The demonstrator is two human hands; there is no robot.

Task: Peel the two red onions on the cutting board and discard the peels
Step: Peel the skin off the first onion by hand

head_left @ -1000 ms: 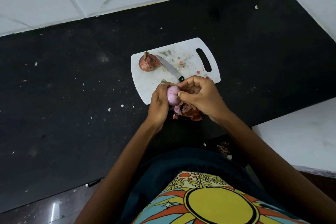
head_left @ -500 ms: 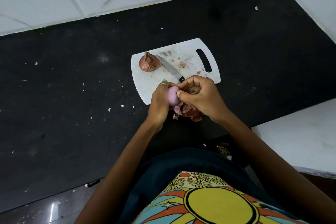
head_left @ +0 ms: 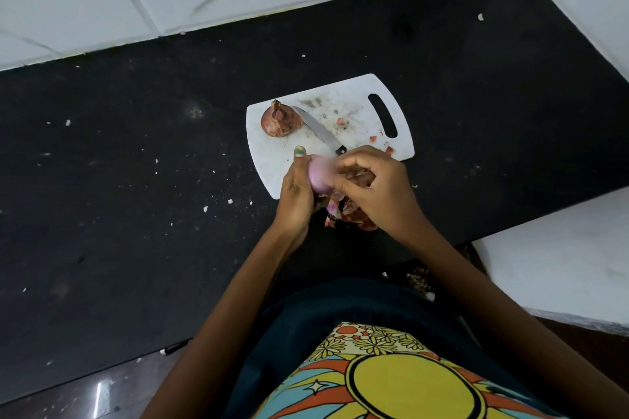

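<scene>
A pale purple peeled onion (head_left: pixel 319 175) is held above the near edge of the white cutting board (head_left: pixel 269 160). My left hand (head_left: pixel 296 196) grips it from the left, thumb pointing up. My right hand (head_left: pixel 376 192) curls over its right side, fingertips on the onion and brown skin showing under the palm. Loose reddish peels (head_left: pixel 340 211) lie on the counter under both hands. The second onion (head_left: pixel 280 119), still in its brown skin, sits on the board's far left.
A small knife (head_left: pixel 318 129) lies diagonally on the board beside the unpeeled onion, its handle hidden by my hands. Peel scraps dot the board and the black counter (head_left: pixel 136 180). White tiled walls stand behind and to the right; a white ledge (head_left: pixel 561 258) is at the near right.
My right fingers have shifted slightly over the onion, which is now blurred. Both hands stay in the same place above the board's near edge.
</scene>
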